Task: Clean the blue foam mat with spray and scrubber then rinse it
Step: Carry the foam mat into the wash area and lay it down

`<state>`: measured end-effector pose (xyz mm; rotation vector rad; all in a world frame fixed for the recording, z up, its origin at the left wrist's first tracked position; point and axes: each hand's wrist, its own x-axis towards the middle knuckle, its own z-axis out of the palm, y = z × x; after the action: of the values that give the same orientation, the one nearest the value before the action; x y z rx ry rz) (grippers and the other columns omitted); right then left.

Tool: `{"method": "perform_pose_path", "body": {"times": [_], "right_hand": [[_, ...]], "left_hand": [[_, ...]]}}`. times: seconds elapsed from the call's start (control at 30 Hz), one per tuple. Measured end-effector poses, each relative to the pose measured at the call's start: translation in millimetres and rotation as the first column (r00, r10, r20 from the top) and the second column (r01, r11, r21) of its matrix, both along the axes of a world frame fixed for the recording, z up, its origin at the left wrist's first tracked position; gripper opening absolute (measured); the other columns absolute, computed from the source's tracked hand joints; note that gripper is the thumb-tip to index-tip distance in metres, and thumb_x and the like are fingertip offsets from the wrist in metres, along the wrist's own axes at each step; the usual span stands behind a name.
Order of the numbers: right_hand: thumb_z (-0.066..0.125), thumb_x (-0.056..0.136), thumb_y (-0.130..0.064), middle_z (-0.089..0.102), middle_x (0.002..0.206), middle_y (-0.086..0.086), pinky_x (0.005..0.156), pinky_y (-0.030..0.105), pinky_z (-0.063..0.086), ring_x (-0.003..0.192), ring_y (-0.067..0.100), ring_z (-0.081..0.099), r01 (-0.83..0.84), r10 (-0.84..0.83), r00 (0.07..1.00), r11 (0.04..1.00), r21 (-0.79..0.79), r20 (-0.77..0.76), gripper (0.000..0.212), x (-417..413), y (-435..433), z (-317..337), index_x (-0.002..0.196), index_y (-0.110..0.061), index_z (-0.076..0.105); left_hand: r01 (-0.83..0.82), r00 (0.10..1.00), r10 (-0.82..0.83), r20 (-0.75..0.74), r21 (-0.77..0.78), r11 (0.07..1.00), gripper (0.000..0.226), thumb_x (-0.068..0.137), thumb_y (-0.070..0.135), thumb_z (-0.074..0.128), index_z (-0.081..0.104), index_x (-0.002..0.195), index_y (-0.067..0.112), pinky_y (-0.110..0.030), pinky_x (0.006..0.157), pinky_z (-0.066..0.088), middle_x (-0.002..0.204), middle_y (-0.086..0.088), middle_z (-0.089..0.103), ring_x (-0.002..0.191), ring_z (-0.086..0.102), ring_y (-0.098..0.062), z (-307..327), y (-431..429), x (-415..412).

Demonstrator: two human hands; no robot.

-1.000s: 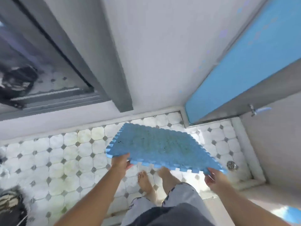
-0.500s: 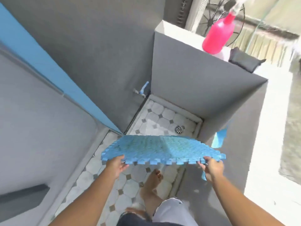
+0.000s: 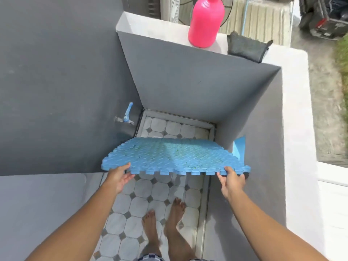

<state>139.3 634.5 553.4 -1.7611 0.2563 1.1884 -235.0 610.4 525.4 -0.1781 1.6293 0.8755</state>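
Observation:
The blue foam mat (image 3: 173,156), puzzle-edged and speckled with green dirt, hangs flat in the air above the tiled floor (image 3: 160,189). My left hand (image 3: 118,176) grips its near left edge. My right hand (image 3: 232,180) grips its near right corner. On top of the low grey wall ahead stands a pink spray bottle (image 3: 205,23), its nozzle cut off by the frame. A dark scrubber pad (image 3: 246,47) lies just right of the bottle.
A blue-handled tap (image 3: 126,115) sticks out of the grey wall on the left, above the tiled wash corner. The low grey wall (image 3: 188,81) closes the corner ahead and on the right. My bare feet (image 3: 163,221) stand on the tiles. Another blue piece (image 3: 239,149) leans at the right wall.
My view has swung from the door and window side round to the wash corner. Both hands carried the mat along, and it now hangs closer to the tap and low wall.

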Motion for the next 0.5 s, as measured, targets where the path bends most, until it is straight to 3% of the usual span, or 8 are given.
{"method": "perform_pose_path", "body": {"times": [0.07,0.13,0.2,0.3,0.4,0.5], "right_hand": [[0.062,0.093,-0.001,0.063,0.106,0.009,0.101,0.040,0.052,0.076,0.015,0.063,0.060,-0.060,0.998,0.998,0.009,0.033,0.078,-0.9,8.0,-15.9,0.157,-0.016,0.020],[0.064,0.092,-0.001,0.064,0.104,0.013,0.093,0.039,0.057,0.072,0.015,0.059,0.113,-0.114,0.992,0.993,0.022,0.058,0.079,2.1,17.6,-33.6,0.157,-0.011,0.021],[0.065,0.090,-0.001,0.060,0.086,0.006,0.087,0.037,0.060,0.074,0.017,0.057,0.135,-0.137,0.987,0.990,0.030,0.079,0.079,4.2,25.6,-44.0,0.156,-0.010,0.022],[0.067,0.088,-0.001,0.065,0.098,0.013,0.082,0.037,0.062,0.077,0.018,0.054,0.144,-0.147,0.983,0.989,0.035,0.113,0.071,2.4,26.3,-48.5,0.150,-0.006,0.033],[0.068,0.086,-0.003,0.063,0.120,0.014,0.077,0.037,0.063,0.076,0.019,0.061,0.152,-0.151,0.980,0.988,-0.002,0.132,0.056,-0.3,19.2,-41.8,0.138,-0.003,0.047],[0.069,0.084,-0.004,0.059,0.115,0.010,0.063,0.027,0.061,0.076,0.021,0.062,0.147,-0.140,0.977,0.989,-0.032,0.162,0.051,-1.2,11.6,-35.6,0.131,-0.001,0.051]], "left_hand": [[0.026,1.000,-0.026,0.006,0.049,0.998,0.039,0.100,0.001,0.062,0.053,0.137,0.011,-0.025,0.049,0.060,0.125,-0.012,0.065,0.087,0.067,-0.024,-14.4,21.7,-2.3],[0.030,1.000,-0.030,-0.001,0.081,0.996,0.053,0.097,0.003,0.066,0.048,0.146,0.010,-0.026,0.053,0.061,0.132,-0.012,0.066,0.092,0.070,-0.025,-27.8,42.6,-2.9],[0.025,1.000,-0.025,0.001,0.118,0.993,0.055,0.097,0.004,0.067,0.046,0.147,0.013,-0.027,0.055,0.061,0.125,-0.008,0.068,0.092,0.071,-0.024,-31.9,60.3,-2.8],[0.048,0.999,-0.046,-0.015,0.149,0.988,0.042,0.098,0.003,0.065,0.048,0.134,0.017,-0.027,0.056,0.061,0.110,-0.003,0.070,0.088,0.072,-0.022,-29.1,77.6,0.6],[0.060,0.997,-0.055,-0.052,0.118,0.991,0.037,0.097,0.003,0.066,0.048,0.126,0.018,-0.031,0.061,0.060,0.107,-0.004,0.070,0.085,0.073,-0.023,-19.2,76.8,1.9],[0.061,0.995,-0.056,-0.082,0.064,0.996,0.036,0.096,0.004,0.067,0.048,0.125,0.017,-0.034,0.065,0.059,0.108,-0.007,0.071,0.083,0.072,-0.024,-13.8,66.3,0.0]]}}
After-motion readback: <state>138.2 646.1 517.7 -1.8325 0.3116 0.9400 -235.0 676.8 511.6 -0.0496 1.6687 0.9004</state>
